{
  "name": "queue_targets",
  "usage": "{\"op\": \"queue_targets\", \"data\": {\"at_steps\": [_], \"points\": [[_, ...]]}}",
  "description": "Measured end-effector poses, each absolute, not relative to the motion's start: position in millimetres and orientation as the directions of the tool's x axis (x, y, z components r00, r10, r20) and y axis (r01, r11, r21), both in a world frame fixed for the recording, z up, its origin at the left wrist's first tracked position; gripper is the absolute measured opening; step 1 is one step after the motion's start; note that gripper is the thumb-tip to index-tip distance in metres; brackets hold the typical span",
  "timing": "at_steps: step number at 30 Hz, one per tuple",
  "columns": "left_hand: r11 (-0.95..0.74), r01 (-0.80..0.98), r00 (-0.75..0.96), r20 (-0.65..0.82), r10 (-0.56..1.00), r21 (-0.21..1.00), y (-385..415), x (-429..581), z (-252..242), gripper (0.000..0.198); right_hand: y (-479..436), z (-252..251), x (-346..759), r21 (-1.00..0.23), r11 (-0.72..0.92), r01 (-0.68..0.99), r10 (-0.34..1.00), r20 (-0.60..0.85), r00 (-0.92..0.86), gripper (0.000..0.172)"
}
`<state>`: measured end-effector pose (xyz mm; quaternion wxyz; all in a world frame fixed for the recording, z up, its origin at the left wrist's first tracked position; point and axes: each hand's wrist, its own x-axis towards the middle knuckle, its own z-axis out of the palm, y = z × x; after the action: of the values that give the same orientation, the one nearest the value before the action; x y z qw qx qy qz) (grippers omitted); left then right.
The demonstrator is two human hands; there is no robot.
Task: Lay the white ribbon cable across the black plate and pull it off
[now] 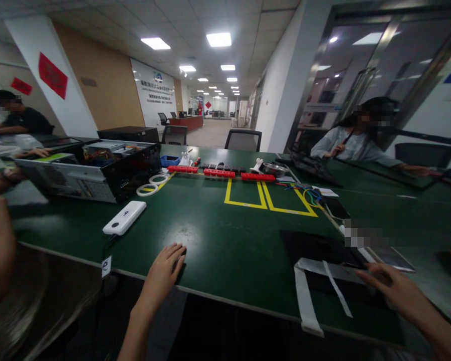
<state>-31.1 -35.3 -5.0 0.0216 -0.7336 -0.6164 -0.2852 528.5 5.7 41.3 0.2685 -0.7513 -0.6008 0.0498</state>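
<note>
My left hand (pixel 166 266) lies flat on the green table (pixel 218 235) near its front edge, fingers stretched out, holding nothing. My right hand (pixel 389 284) rests at the right with fingers extended over a black mat (pixel 315 246), touching its right side beside strips of pale tape (pixel 336 288). A white power bank (pixel 124 217) lies left of my left hand, apart from it.
An opened computer case (pixel 90 173) lies at the back left with tape rolls (pixel 152 184) beside it. Red blocks (pixel 218 172), yellow tape outlines (pixel 266 198) and coloured wires (pixel 304 193) sit mid-table. Other people sit at left, right and close at my left.
</note>
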Motion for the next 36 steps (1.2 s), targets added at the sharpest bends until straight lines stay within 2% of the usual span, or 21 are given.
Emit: {"op": "queue_targets", "data": {"at_steps": [3,5,8,14,21,26,31,36], "points": [[-0.245,0.917,0.082,0.454,0.887,0.314,-36,-30,-4,0.032,9,40,525,-0.616,-0.100,0.781,0.963,0.139,0.232,0.038],[-0.244,0.918,0.082,0.454,0.887,0.312,-36,-29,-3,0.031,11,40,522,-0.673,-0.079,0.735,0.963,0.138,0.230,0.036],[-0.239,0.919,0.079,0.447,0.891,0.315,-36,-26,-2,0.031,13,41,511,-0.725,-0.019,0.688,0.964,0.169,0.204,0.035],[-0.301,0.886,0.124,0.446,0.886,0.352,-32,-6,4,0.030,17,46,456,-0.791,0.070,0.608,0.991,0.123,0.045,0.034],[-0.369,0.800,0.186,0.389,0.902,0.473,-30,23,28,0.034,27,50,361,-0.760,0.140,0.635,0.987,0.161,-0.025,0.030],[-0.332,0.725,0.219,0.256,0.942,0.603,-20,39,39,0.047,37,49,326,-0.744,0.198,0.638,0.979,0.178,-0.097,0.026],[-0.333,0.769,0.291,0.165,0.942,0.546,0,52,36,0.054,43,52,315,-0.756,0.196,0.625,0.980,0.162,-0.111,0.024],[-0.336,0.812,0.259,0.222,0.940,0.478,-8,53,31,0.049,39,54,314,-0.770,0.176,0.614,0.984,0.142,-0.105,0.022]]}}
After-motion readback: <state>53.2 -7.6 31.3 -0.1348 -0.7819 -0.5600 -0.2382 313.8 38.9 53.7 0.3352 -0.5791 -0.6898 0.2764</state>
